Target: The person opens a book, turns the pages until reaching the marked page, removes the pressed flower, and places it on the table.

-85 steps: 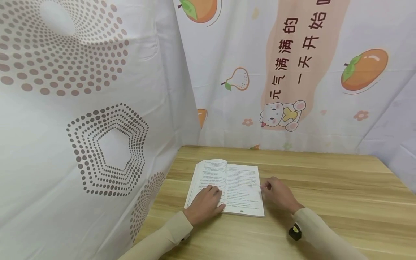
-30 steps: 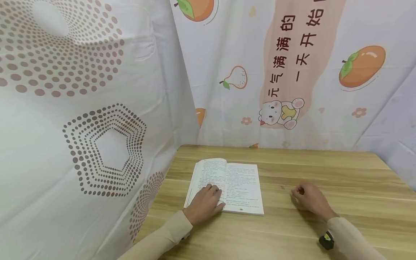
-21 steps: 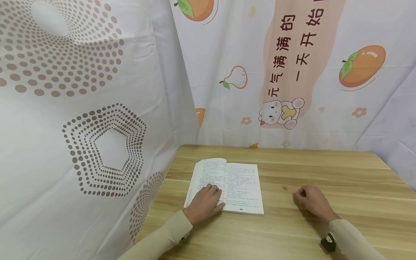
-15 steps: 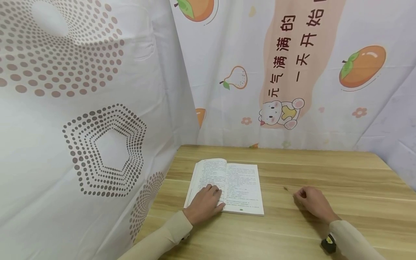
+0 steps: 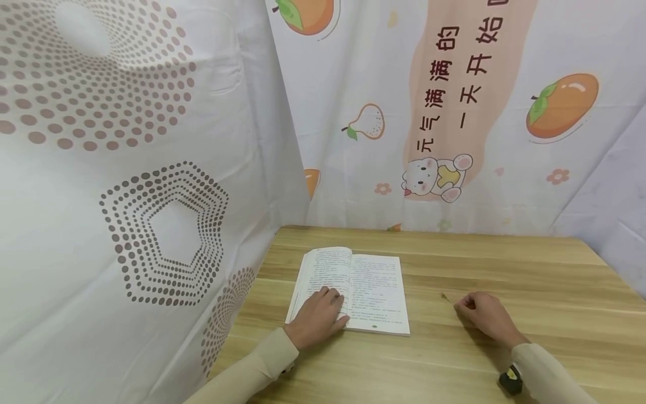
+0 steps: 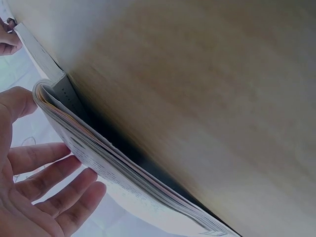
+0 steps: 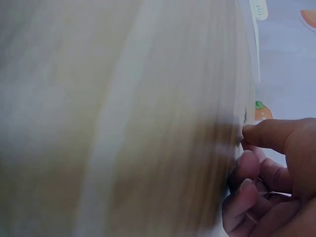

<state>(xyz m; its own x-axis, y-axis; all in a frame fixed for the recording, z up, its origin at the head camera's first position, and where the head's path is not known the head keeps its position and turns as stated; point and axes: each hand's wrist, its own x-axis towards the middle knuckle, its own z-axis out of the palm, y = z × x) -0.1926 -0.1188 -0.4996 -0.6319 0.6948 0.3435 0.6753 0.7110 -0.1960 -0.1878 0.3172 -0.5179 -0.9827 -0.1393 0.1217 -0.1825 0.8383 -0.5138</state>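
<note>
An open book [image 5: 377, 292] with printed pages lies on the wooden table. My left hand [image 5: 319, 314] rests on its left page, fingers spread. In the left wrist view, those fingers [image 6: 74, 192] lie along the page and the thumb is at the lower edge of the page stack. To the right of the book, my right hand [image 5: 487, 315] is low over the table, thumb and index fingertips together. They pinch a thin, small brownish item [image 5: 444, 296] that sticks out leftward; its kind is too small to tell. The right wrist view shows the other fingers [image 7: 244, 197] curled.
The wooden table [image 5: 504, 264] reaches back to a white curtain [image 5: 353, 185] printed with fruit and a cartoon bear. A dotted white curtain [image 5: 242, 185] hangs along the left side. A black wrist device [image 5: 511, 381] sits under the right sleeve.
My right hand has moved from the book's right edge out to the right over the table, with the thin item, and then stayed nearly still. My left hand has stayed on the page.
</note>
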